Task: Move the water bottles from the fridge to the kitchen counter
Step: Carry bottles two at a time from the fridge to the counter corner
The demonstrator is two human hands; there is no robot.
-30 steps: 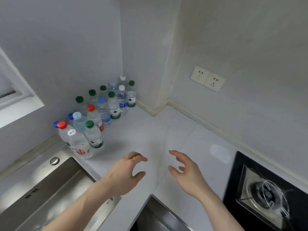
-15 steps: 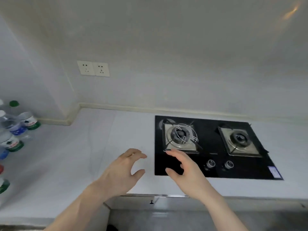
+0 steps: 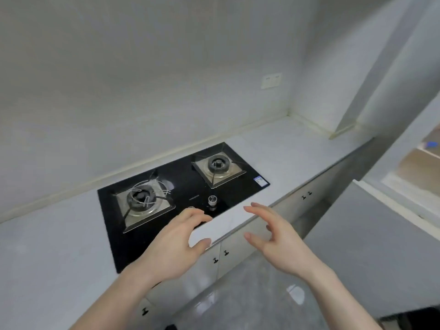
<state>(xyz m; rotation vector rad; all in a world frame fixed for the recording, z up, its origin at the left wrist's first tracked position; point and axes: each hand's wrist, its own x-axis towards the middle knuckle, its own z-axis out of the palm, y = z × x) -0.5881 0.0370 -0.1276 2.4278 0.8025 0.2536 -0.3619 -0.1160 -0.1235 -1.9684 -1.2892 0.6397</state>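
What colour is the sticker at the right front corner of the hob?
The sticker is blue and white, on the black hob; seen in the head view.

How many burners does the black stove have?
2: the left burner sits near the left hand; the right burner is farther back. None seem hidden.
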